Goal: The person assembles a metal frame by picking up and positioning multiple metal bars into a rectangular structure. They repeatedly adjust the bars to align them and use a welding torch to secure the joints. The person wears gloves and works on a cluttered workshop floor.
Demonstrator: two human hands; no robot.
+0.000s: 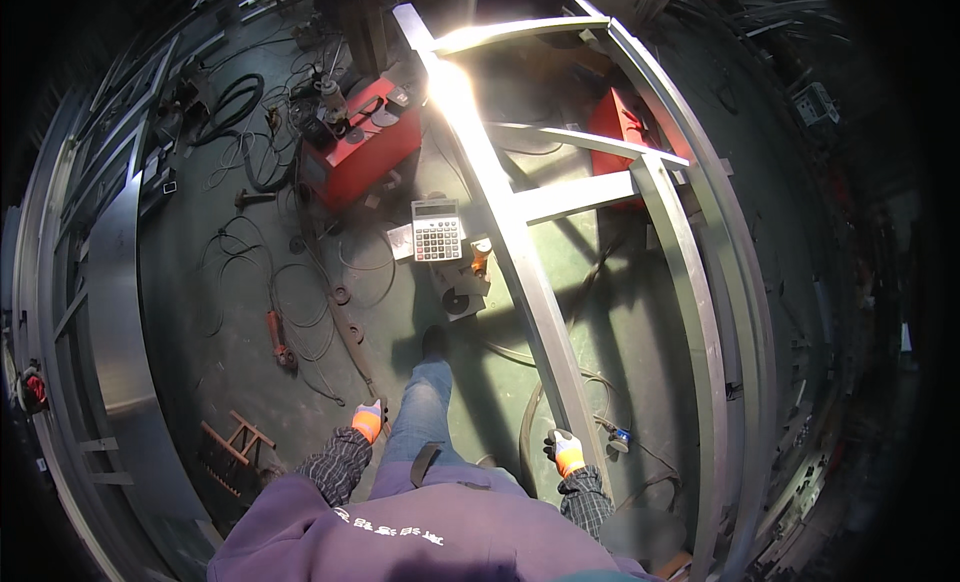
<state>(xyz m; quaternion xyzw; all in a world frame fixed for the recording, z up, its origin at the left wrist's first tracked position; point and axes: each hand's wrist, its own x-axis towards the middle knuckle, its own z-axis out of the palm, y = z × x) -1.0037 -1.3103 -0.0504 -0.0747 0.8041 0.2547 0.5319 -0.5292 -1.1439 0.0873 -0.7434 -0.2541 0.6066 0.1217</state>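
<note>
My left hand [367,422], in an orange and white work glove with dark fingers, hangs low beside my jeans-clad leg. Its fingers look curled, and a long brown strip [351,342] on the floor runs up close to them; whether I hold it is unclear. My right hand [566,453], gloved alike, is at the left side of a long square metal tube [541,304], part of a welded frame. Contact between its curled fingers and the tube cannot be made out. A short crosspiece [577,197] joins this tube to a second member [686,282]. Glare whitens the tube's far part.
Left of my leg lie an angle grinder [279,340] with its cord, a hammer [255,198] and a wooden rack [238,438]. A calculator [436,231] rests ahead, near a red metal box [367,158] carrying tools. More metal framing [112,312] lines the left.
</note>
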